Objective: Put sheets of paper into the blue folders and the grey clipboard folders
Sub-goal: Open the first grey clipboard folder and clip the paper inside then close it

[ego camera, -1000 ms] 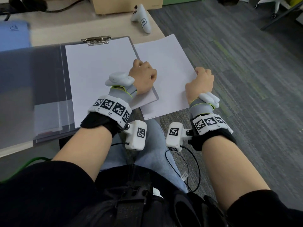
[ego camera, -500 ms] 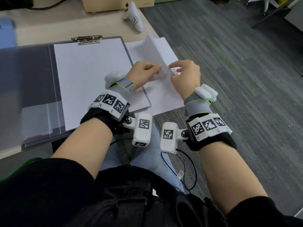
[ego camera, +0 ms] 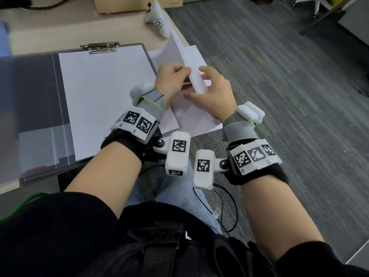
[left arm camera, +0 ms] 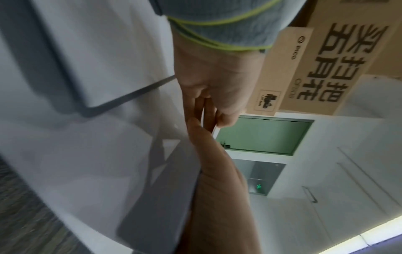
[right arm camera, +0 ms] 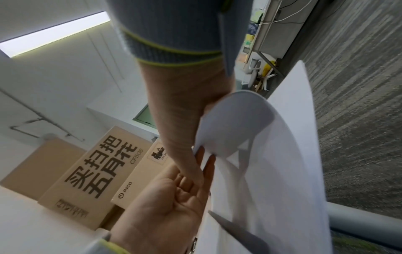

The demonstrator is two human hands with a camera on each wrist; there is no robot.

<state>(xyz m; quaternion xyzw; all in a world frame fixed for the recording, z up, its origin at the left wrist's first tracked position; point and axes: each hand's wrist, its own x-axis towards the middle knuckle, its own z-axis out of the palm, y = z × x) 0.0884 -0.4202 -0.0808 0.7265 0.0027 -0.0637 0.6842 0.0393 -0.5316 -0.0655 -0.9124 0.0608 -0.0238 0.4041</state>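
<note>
The grey clipboard folder lies open on the table, a white sheet lying under its metal clip. Right of it a loose paper stack overhangs the table edge. One sheet of paper stands lifted and curved above that stack. My left hand pinches this sheet's near edge; the pinch also shows in the left wrist view. My right hand is on the sheet's right side. In the right wrist view its palm is flat with straight fingers against the sheet.
A white controller and a cardboard box sit at the table's far end. A blue folder shows at the far left edge. Grey carpet lies to the right of the table, with a chair base beyond.
Both hands rested curled on the papers a second ago. They then came together and raised one sheet off the loose stack. It now stands higher, and my right hand has opened beside it.
</note>
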